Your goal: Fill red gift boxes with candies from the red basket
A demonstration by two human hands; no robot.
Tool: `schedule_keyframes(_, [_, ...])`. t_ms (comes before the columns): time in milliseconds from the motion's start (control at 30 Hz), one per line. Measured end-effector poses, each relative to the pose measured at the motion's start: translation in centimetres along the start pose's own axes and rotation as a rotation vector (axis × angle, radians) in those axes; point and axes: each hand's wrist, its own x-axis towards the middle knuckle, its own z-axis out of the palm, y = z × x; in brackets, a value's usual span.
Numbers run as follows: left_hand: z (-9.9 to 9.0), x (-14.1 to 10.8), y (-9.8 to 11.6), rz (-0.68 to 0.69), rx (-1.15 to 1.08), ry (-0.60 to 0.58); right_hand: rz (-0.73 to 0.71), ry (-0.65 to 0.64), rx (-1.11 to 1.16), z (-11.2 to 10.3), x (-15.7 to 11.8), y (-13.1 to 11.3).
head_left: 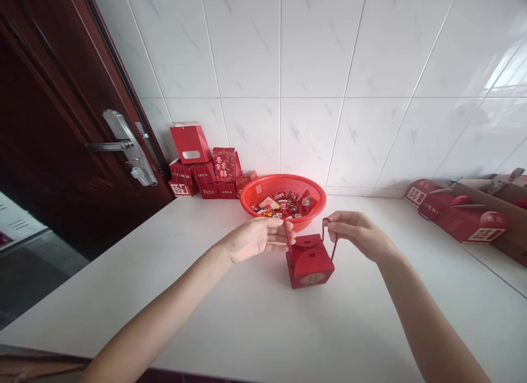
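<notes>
A small red gift box (310, 265) with rounded top flaps stands on the white table, an oval label on its front. Dark red cord rises from both of its sides. At the right, my right hand (356, 232) pinches a loop of the cord (334, 248) between thumb and fingers, above the box. My left hand (261, 237) is at the box's upper left, with another stretch of cord between its thumb and fingers. Behind the box is a red plastic basket (319, 199) holding several wrapped candies (284, 204).
Several red boxes (190, 144) are stacked against the tiled wall at the back left, beside a dark door (53, 86) with a metal handle. More red boxes (465, 221) and a cardboard carton (510, 235) stand at the right on the white table (197, 317).
</notes>
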Motion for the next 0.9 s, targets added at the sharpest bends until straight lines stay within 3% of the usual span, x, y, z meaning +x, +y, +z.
schedule_keyframes(233, [4.0, 1.6, 2.2, 0.17, 0.132, -0.104, -0.045, -0.019, -0.155, 2.4, 0.7, -3.2])
schedule_keyframes(467, [6.8, 3.2, 3.9, 0.218, 0.44, -0.13, -0.059, 0.265, -0.347, 4.3, 1.1, -4.0])
schedule_keyframes(533, [6.9, 3.6, 3.7, 0.284, 0.598, -0.066, -0.072, 0.333, -0.356, 4.4, 1.2, -4.0])
schedule_keyframes(700, [6.3, 4.1, 1.9, 0.551, 0.941, 0.268, -0.05, 0.397, -0.315, 4.3, 1.1, -4.2])
schedule_keyframes(800, [5.8, 4.1, 0.0, 0.575, 1.028, 0.384, -0.043, 0.385, -0.286, 4.2, 1.3, -4.0])
schedule_keyframes(900, [5.5, 4.4, -2.0, 0.501, 1.071, 0.408, -0.06, 0.387, -0.253, 3.9, 1.6, -3.7])
